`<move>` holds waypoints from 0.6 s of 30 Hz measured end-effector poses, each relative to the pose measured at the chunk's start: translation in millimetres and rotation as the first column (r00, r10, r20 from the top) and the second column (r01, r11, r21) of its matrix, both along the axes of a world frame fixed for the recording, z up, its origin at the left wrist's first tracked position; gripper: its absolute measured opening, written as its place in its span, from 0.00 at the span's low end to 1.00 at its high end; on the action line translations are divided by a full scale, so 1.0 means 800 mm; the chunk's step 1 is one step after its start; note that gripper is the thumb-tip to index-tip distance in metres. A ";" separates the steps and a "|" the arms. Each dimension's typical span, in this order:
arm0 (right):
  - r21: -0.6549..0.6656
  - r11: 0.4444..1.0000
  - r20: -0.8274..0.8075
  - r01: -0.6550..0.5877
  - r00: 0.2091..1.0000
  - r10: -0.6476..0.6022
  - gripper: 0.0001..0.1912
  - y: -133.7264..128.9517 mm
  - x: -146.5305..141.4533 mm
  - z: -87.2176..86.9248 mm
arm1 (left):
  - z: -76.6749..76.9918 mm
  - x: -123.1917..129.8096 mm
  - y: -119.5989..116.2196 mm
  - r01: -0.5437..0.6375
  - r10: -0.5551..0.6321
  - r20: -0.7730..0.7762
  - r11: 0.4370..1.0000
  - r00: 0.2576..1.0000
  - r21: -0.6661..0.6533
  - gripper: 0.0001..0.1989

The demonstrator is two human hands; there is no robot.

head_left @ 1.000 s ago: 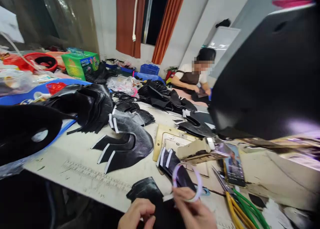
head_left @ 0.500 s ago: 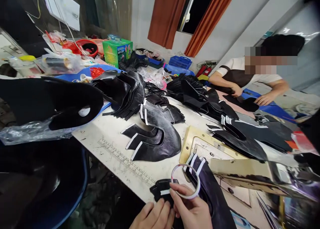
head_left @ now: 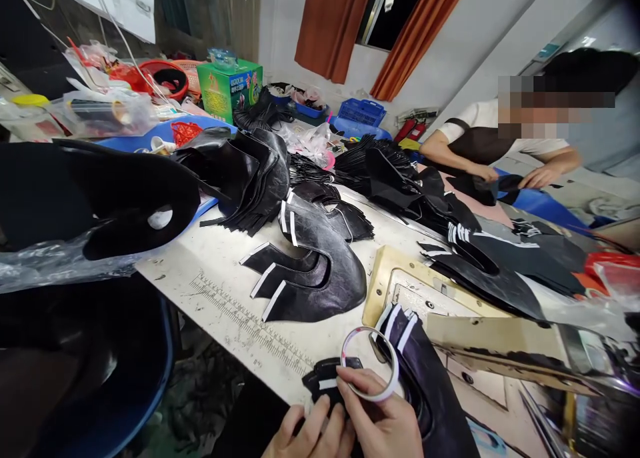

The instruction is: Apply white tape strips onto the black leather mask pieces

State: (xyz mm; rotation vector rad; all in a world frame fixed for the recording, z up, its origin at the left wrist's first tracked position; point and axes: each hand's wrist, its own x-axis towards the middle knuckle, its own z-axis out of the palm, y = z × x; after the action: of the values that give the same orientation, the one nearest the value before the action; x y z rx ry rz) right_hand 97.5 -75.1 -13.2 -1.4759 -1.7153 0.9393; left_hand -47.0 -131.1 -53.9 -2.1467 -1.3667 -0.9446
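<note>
Both hands sit at the bottom edge of the view, close together. My right hand (head_left: 385, 421) pinches a thin white tape ring (head_left: 369, 363) between thumb and fingers, holding it upright just above the worktable (head_left: 210, 271). My left hand (head_left: 310, 435) has its fingers pressed down on a small black leather piece (head_left: 327, 381) that lies at the table's near edge, directly under the ring; a short white strip already crosses that piece.

Just right of the right hand lies a dark striped panel (head_left: 425, 378) with white strips at its top end. Ahead of both hands rests a stack of curved black leather cutouts (head_left: 315, 271) with the same white strips at their tips. Further ahead and to the right, another person's hands (head_left: 510, 177) work on dark material of their own.

The likely trouble, as I judge it: the small piece hangs partly off the table edge, so a pull on the tape could drag it off or skew the strip. The ring is held by a light pinch only, and it could slip or twist, letting the sticky side catch the neighbouring striped panel or fold onto itself.
</note>
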 end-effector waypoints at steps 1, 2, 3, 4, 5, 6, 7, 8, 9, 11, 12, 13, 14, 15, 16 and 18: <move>0.010 1.000 0.010 -0.006 1.000 0.006 0.07 0.000 0.000 -0.001 | -0.001 0.001 0.000 -0.004 0.004 0.007 1.000 1.000 -0.001 0.15; 0.019 1.000 0.022 -0.011 1.000 0.010 0.06 -0.001 0.000 -0.003 | -0.002 0.001 0.000 -0.004 0.005 0.012 1.000 1.000 -0.006 0.15; 0.027 0.999 0.036 -0.016 0.999 0.015 0.06 -0.001 0.000 -0.004 | -0.003 0.002 0.000 0.001 -0.001 0.011 1.000 1.000 -0.007 0.15; 0.036 0.999 0.051 -0.019 0.999 0.018 0.07 -0.001 -0.001 -0.004 | -0.003 0.002 0.000 0.010 -0.010 0.004 1.000 1.000 -0.013 0.15; 0.043 0.999 0.066 -0.025 0.998 0.022 0.07 0.000 -0.001 -0.003 | -0.004 0.003 0.001 0.021 -0.021 -0.009 1.000 1.000 -0.020 0.15; 0.042 0.999 0.083 -0.033 0.996 0.030 0.07 0.001 -0.002 0.000 | -0.005 0.004 0.001 0.029 -0.030 -0.029 0.999 0.999 -0.037 0.15; 0.031 0.998 0.103 -0.049 0.994 0.046 0.08 0.003 -0.003 0.005 | -0.005 0.005 0.002 0.030 -0.032 -0.046 0.998 0.998 -0.047 0.15; 0.016 0.997 0.125 -0.078 0.989 0.076 0.09 0.005 -0.004 0.012 | -0.005 0.007 0.003 0.021 -0.022 -0.048 0.999 0.999 -0.029 0.14; -0.008 0.993 0.150 -0.120 0.981 0.120 0.10 0.009 -0.003 0.020 | -0.005 0.008 0.004 0.003 -0.002 -0.031 1.000 1.000 0.018 0.14; -0.051 0.975 0.216 -0.218 0.950 0.224 0.12 0.019 0.000 0.037 | -0.002 0.009 0.005 -0.008 0.008 -0.013 0.998 1.000 0.070 0.14; -0.041 0.970 0.263 -0.240 0.934 0.242 0.13 0.024 0.003 0.045 | 0.000 0.009 0.006 0.005 -0.004 -0.014 0.998 1.000 0.066 0.15; -0.016 0.972 0.317 -0.235 0.921 0.228 0.14 0.030 0.006 0.051 | 0.002 0.008 0.006 0.023 -0.022 -0.023 0.999 0.999 0.038 0.16; 0.014 0.979 0.363 -0.202 0.913 0.184 0.14 0.035 0.011 0.054 | 0.004 0.007 0.007 0.040 -0.041 -0.041 0.999 0.998 -0.016 0.17; 0.030 0.988 0.384 -0.152 0.914 0.129 0.15 0.038 0.015 0.055 | 0.005 0.006 0.007 0.046 -0.048 -0.044 0.998 0.998 -0.045 0.17; 0.026 0.995 0.372 -0.092 0.925 0.075 0.16 0.041 0.020 0.053 | 0.006 0.005 0.007 0.038 -0.039 -0.021 0.999 0.999 -0.015 0.17; -0.077 0.997 0.262 0.015 0.965 0.005 0.17 0.042 0.026 0.045 | 0.005 0.003 0.009 0.024 -0.023 -0.007 0.999 1.000 0.036 0.17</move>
State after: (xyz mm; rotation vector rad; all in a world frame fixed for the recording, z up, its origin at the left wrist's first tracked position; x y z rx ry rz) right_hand 118.4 -41.7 22.9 -1.7194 -1.8777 0.8469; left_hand -44.5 -124.2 -49.7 -2.1414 -1.3138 -0.9634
